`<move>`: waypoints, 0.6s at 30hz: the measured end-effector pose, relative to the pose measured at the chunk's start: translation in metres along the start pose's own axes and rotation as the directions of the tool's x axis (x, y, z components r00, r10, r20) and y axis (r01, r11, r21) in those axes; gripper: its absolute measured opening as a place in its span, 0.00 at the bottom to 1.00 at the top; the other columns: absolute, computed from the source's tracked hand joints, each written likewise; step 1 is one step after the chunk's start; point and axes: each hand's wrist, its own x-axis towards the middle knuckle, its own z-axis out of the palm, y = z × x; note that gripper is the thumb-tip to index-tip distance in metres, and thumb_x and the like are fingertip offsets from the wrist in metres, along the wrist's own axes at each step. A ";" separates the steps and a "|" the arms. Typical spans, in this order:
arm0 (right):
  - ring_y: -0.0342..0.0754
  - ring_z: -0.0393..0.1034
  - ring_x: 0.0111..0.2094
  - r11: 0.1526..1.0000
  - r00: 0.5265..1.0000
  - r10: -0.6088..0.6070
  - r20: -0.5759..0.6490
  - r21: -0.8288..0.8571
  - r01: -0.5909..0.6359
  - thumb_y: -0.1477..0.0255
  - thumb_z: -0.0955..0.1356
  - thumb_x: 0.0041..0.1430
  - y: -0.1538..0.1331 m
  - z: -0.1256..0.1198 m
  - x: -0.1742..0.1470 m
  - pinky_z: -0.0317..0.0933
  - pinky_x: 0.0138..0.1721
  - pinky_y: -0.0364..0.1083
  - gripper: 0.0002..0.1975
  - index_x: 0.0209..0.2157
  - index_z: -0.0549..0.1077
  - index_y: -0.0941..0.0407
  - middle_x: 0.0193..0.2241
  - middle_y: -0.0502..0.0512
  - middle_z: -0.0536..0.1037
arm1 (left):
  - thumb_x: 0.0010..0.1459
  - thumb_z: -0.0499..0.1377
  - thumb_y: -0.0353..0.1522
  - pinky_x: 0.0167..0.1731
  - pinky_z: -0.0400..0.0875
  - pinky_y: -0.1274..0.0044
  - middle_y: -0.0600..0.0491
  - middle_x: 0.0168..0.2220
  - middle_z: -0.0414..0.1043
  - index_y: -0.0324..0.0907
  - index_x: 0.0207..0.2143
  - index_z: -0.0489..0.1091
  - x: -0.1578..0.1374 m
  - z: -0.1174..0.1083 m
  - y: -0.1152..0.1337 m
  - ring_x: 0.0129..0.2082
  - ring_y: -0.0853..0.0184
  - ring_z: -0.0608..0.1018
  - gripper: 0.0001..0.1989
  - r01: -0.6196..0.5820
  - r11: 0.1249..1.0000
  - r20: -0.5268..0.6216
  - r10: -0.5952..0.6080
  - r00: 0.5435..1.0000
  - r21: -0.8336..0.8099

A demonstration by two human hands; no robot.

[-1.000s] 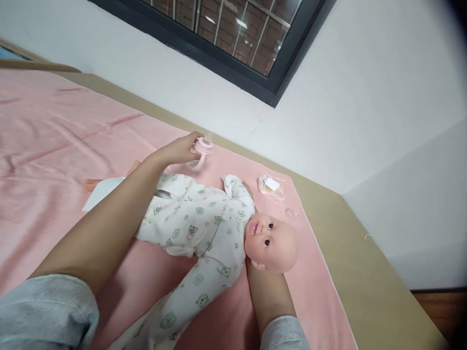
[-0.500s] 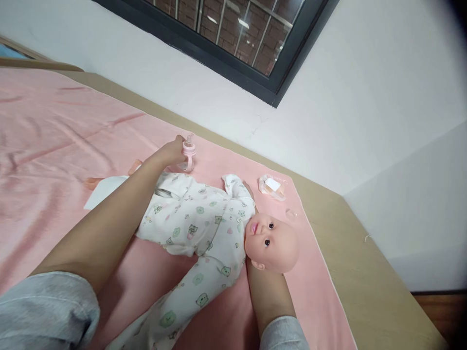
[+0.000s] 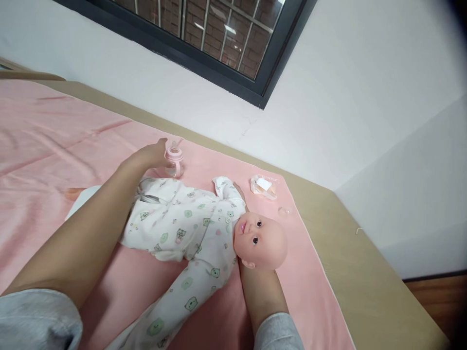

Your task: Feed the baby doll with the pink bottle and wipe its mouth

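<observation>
A baby doll (image 3: 182, 221) in a white printed wrap gown lies on its back, its head toward the right. My left hand (image 3: 155, 154) is open beside an upright clear baby bottle (image 3: 175, 166) with a pink collar and handles. Its fingers are apart at the bottle's left side; whether they touch it is unclear. My right forearm passes under the doll's neck, and a bit of my right hand (image 3: 239, 190) shows at the doll's far shoulder, holding it from beneath. Most of that hand is hidden by the doll.
A pink sheet (image 3: 83, 146) covers the wooden surface (image 3: 350, 253). Beyond the doll's head lie a clear packet (image 3: 263, 187) and a small transparent round piece (image 3: 283, 211). White cloth (image 3: 82, 200) lies by the doll's legs. A wall with a dark-framed window (image 3: 260, 92) borders the far side.
The camera view has shifted, so the scene sits further left. My left hand has drawn back a little from the bottle, whose body shows more. The right arm stays under the doll's neck.
</observation>
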 end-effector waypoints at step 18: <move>0.69 0.75 0.32 0.727 0.820 -0.068 -0.568 0.535 0.431 0.68 0.78 0.11 -0.032 0.022 0.110 0.66 0.21 0.57 0.24 0.03 0.57 0.49 0.09 0.51 0.65 | 0.65 0.50 0.39 0.37 0.67 0.75 0.48 0.47 0.74 0.44 0.61 0.57 0.010 0.017 0.223 0.41 0.61 0.76 0.23 -0.466 0.833 0.264 0.541 0.799 -0.297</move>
